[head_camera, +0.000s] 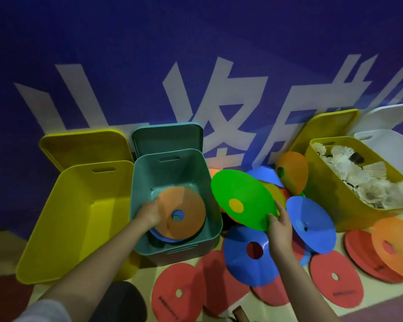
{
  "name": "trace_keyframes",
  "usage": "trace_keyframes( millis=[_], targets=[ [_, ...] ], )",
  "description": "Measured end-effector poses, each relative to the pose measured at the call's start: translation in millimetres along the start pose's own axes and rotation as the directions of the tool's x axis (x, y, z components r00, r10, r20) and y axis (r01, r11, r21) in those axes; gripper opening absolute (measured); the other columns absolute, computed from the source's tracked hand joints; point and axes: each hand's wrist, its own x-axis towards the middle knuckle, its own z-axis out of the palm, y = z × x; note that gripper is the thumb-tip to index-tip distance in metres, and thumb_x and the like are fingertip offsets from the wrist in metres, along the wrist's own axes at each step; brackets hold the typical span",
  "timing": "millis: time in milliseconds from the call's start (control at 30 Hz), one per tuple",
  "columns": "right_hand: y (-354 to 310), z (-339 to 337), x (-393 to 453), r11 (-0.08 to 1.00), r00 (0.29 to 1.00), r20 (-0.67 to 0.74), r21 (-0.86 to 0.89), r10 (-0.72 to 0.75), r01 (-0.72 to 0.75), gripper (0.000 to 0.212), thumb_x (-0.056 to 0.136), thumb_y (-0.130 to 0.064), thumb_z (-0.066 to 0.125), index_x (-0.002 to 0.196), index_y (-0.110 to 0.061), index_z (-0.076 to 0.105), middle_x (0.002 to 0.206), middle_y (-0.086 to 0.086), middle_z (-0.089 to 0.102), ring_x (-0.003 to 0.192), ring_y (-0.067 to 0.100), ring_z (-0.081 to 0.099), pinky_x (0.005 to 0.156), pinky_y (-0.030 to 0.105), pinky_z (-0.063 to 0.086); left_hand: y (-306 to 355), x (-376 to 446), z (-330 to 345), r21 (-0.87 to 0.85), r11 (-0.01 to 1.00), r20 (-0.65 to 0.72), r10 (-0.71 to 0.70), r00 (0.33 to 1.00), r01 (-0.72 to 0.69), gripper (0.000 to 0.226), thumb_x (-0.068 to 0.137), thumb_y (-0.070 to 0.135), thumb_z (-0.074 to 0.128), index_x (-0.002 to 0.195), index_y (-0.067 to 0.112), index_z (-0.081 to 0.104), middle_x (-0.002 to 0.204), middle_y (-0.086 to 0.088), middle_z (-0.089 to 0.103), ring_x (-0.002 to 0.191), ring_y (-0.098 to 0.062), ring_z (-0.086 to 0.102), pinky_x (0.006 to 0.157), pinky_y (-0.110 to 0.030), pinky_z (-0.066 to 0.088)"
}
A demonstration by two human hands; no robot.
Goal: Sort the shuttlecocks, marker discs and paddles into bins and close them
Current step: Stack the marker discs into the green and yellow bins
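Nearest the camera, a grey sleeve [42,310] is seen at the lower left, with the left forearm reaching up from it. At the far left an open yellow bin [63,219] is tilted toward the viewer, its lid [84,145] propped against the blue wall [196,43] behind. Just beside it stands a teal bin [209,205], also with its lid [168,135] leaned behind it. The left hand [149,212] is lowered inside this bin, fingers curled round the edge of an orange marker disc [184,205] that lies over a blue disc on the bottom. To the right, a green marker disc [242,196] is held tilted above a loose pile of discs [254,263], pinched at its lower edge by the thumb and fingers of the right hand [280,226]. Blue, red, orange and yellow discs are scattered across the pale floor [289,310]. Farther right, a second yellow bin [330,194] is filled with white shuttlecocks [363,180], and a white bin [396,147] is seen just behind it at the frame edge.
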Motion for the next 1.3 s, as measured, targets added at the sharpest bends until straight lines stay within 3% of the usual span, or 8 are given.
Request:
trace_keyframes(
  millis=[200, 333, 433, 500, 567, 733, 1033, 1300],
  targets=[
    [-14.3, 10.0, -7.7, 0.994, 0.995, 0.062, -0.068, -0.082, 0.086, 0.046, 0.096, 0.001, 0.037, 0.138, -0.016, 0.046, 0.094, 0.003, 0.054, 0.072, 0.019, 0.045, 0.065, 0.032, 0.037, 19.6, -35.7, -36.7, 0.063, 0.956, -0.318, 0.293, 0.902, -0.288, 0.047, 0.091, 0.022, 0.053, 0.138, 0.020, 0.047, 0.147, -0.014, 0.035, 0.133, -0.033, 0.037, 0.108, -0.041, 0.035],
    [-30.1, 42.9, -14.7, 0.978, 0.969, 0.184, -0.096, -0.165, 0.184, 0.045, 0.096, 0.002, 0.039, 0.136, -0.016, 0.048, 0.111, 0.007, 0.059, 0.074, 0.007, 0.052, 0.060, 0.023, 0.043, -5.4, -55.6, -33.2, -0.102, 0.986, -0.527, 0.059, 0.847, -0.133, 0.051, 0.093, 0.010, 0.049, 0.142, 0.018, 0.041, 0.146, -0.015, 0.036, 0.133, -0.034, 0.035, 0.108, -0.044, 0.033],
    [-42.7, 73.1, -18.4, 0.955, 0.929, 0.299, -0.134, -0.217, 0.266, 0.046, 0.092, 0.005, 0.039, 0.131, -0.017, 0.051, 0.105, 0.004, 0.063, 0.074, 0.007, 0.053, 0.058, 0.016, 0.044, -21.1, -65.4, -19.5, -0.466, 0.878, -0.412, -0.108, 0.905, -0.107, 0.055, 0.098, 0.010, 0.043, 0.147, 0.030, 0.029, 0.116, -0.024, 0.057, 0.090, -0.035, 0.056, 0.077, -0.042, 0.046],
    [-48.3, 95.1, -19.9, 0.915, 0.898, 0.374, -0.229, -0.233, 0.333, 0.050, 0.089, 0.003, 0.040, 0.135, -0.016, 0.049, 0.114, 0.004, 0.062, 0.085, 0.013, 0.059, 0.067, 0.021, 0.045, -23.5, -65.0, -16.7, -0.552, 0.823, -0.379, -0.103, 0.920, -0.135, 0.052, 0.101, 0.015, 0.038, 0.147, 0.035, 0.027, 0.075, -0.014, 0.056, 0.056, -0.024, 0.045, 0.054, -0.035, 0.036],
    [-48.2, 116.7, -20.4, 0.870, 0.864, 0.453, -0.311, -0.219, 0.383, 0.053, 0.089, 0.000, 0.042, 0.139, -0.018, 0.044, 0.120, 0.009, 0.063, 0.093, 0.023, 0.062, 0.072, 0.029, 0.048, -22.0, -65.7, -14.5, -0.557, 0.814, -0.415, -0.102, 0.904, -0.163, 0.050, 0.102, 0.018, 0.036, 0.148, 0.034, 0.026, 0.062, -0.005, 0.045, 0.049, -0.018, 0.037, 0.050, -0.032, 0.030],
    [-26.0, 169.8, -29.3, 0.763, 0.818, 0.572, -0.499, -0.067, 0.411, 0.060, 0.091, -0.011, 0.053, 0.146, -0.012, 0.028, 0.125, 0.020, 0.061, 0.111, 0.039, 0.058, 0.088, 0.039, 0.046, -22.3, -63.6, -11.1, -0.597, 0.784, -0.435, -0.137, 0.890, -0.171, 0.048, 0.102, 0.020, 0.036, 0.148, 0.034, 0.029, 0.072, 0.004, 0.052, 0.056, -0.014, 0.042, 0.056, -0.032, 0.035],
    [29.6, 215.1, -20.4, 0.623, 0.775, 0.608, -0.677, 0.172, 0.393, 0.075, 0.089, -0.008, 0.056, 0.151, -0.015, 0.014, 0.142, 0.015, 0.047, 0.121, 0.033, 0.054, 0.096, 0.031, 0.040, -20.2, -70.4, -14.0, -0.613, 0.771, -0.446, -0.158, 0.881, -0.171, 0.049, 0.102, 0.020, 0.036, 0.146, 0.039, 0.029, 0.064, 0.002, 0.041, 0.048, -0.011, 0.035, 0.045, -0.022, 0.026],
    [24.0, 205.7, -1.1, 0.481, 0.869, 0.472, -0.802, 0.146, 0.355, 0.058, 0.089, -0.012, 0.051, 0.142, -0.001, 0.029, 0.138, 0.026, 0.038, 0.131, 0.039, 0.034, 0.107, 0.037, 0.029, -21.5, -68.2, -13.5, -0.573, 0.803, -0.447, -0.139, 0.883, -0.164, 0.049, 0.101, 0.020, 0.039, 0.146, 0.040, 0.029, 0.087, 0.005, 0.058, 0.052, -0.016, 0.044, 0.046, -0.022, 0.032]
  ],
)
